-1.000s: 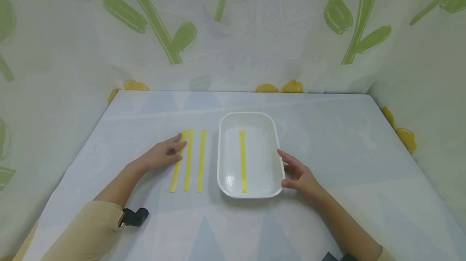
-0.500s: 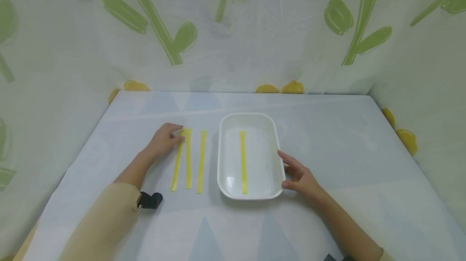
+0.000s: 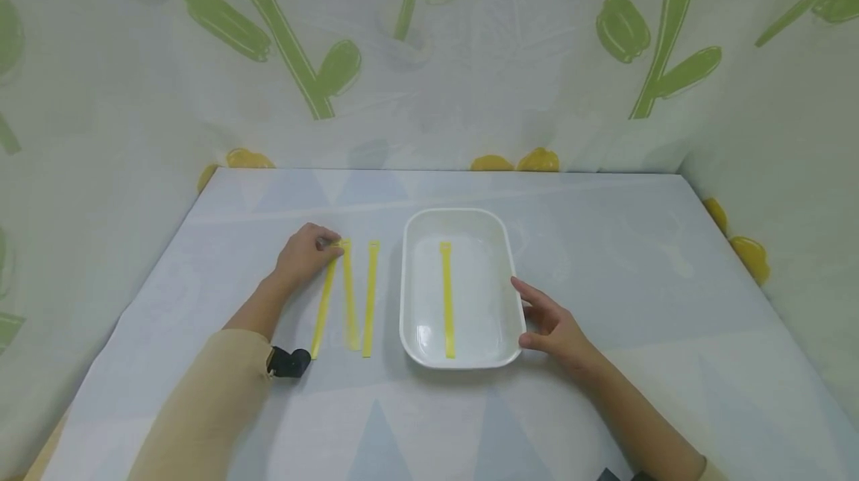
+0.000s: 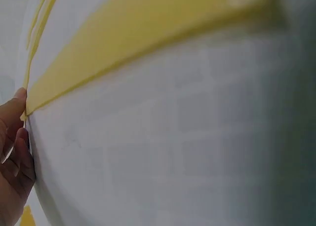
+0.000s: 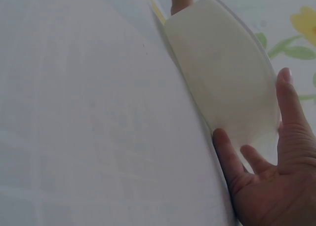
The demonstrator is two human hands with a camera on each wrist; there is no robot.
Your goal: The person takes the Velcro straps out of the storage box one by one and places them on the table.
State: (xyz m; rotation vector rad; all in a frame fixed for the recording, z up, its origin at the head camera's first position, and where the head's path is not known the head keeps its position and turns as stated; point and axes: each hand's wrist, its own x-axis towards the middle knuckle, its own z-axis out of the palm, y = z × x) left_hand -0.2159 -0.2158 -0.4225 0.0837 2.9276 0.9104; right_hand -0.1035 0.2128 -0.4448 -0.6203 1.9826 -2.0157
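Observation:
My left hand (image 3: 307, 253) is at the slotted heads of two flat yellow straps, pinching the middle strap (image 3: 350, 302) between thumb and fingers; its lower end is blurred. Under the same fingertips lies the head of the left strap (image 3: 325, 302), partly hidden; whether it is also gripped I cannot tell. A third strap (image 3: 370, 302) lies apart to their right. One more strap (image 3: 448, 302) lies lengthwise inside the white tray (image 3: 483, 350). With spread fingers, my right hand (image 3: 560, 328) touches the tray's right side; the right wrist view shows its fingertips against the tray wall (image 5: 222, 67).
A pale patterned cloth covers the table (image 3: 624, 257). Behind and at both sides rises a curtain (image 3: 510, 56) printed with green leaves. A black wrist camera (image 3: 288, 363) sits on the left cuff, close to the left strap's lower end.
My left hand has moved up to the strap heads and closed its fingers there. The middle strap's lower end has swung right, the left strap's slightly left. The right hand and tray stay put.

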